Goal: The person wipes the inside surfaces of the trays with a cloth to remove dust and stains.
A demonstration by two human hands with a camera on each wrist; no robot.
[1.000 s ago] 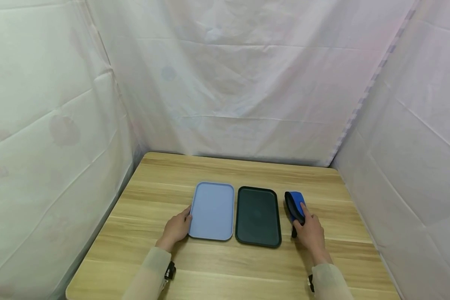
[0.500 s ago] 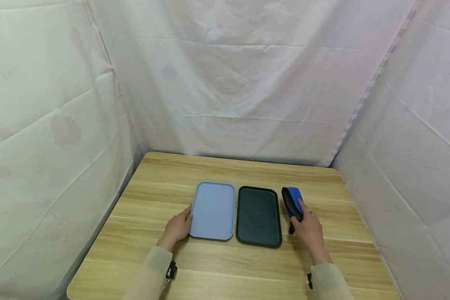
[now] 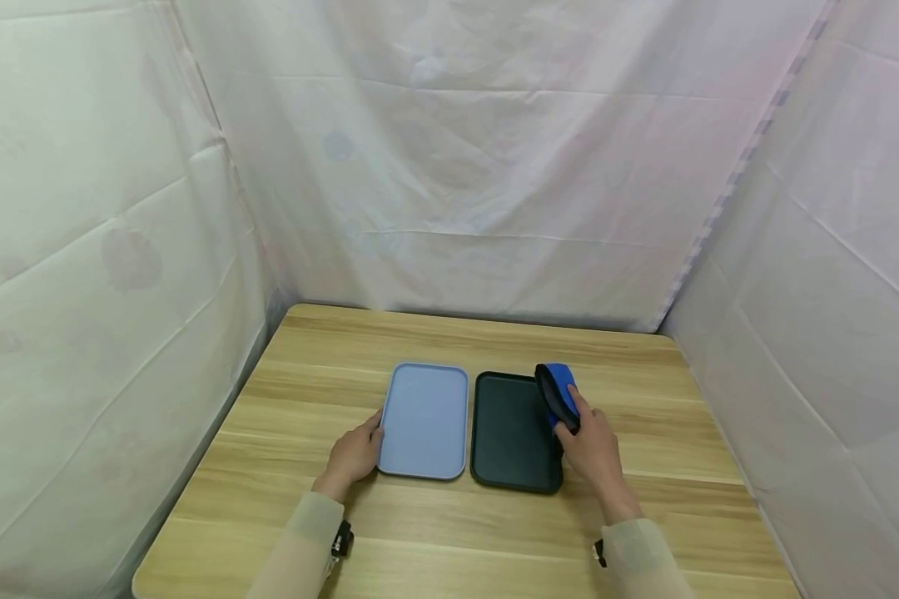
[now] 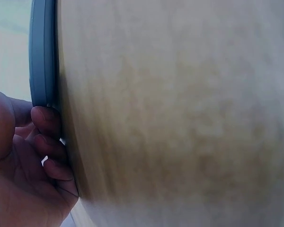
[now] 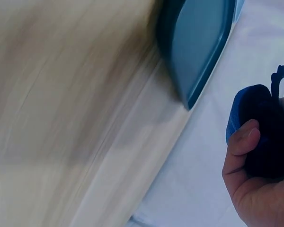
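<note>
Left of lower centre, the left hand (image 3: 355, 453) is gripping the light-blue tray (image 3: 424, 422) by its left edge, perhaps steadying it. Right of centre, the right hand (image 3: 596, 447) is grasping a blue-and-black item (image 3: 558, 395), seemingly holding it up to clear the dark-green tray (image 3: 509, 437).

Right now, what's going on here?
A person's left hand holds the outer edge of the blue tray, which lies on the table to the left of the dark tray. The right hand grips a blue-and-black item; from the head view it overlaps the dark tray's right edge, while the right wrist view shows it apart from that tray. Can't tell exactly what the item is.
</note>
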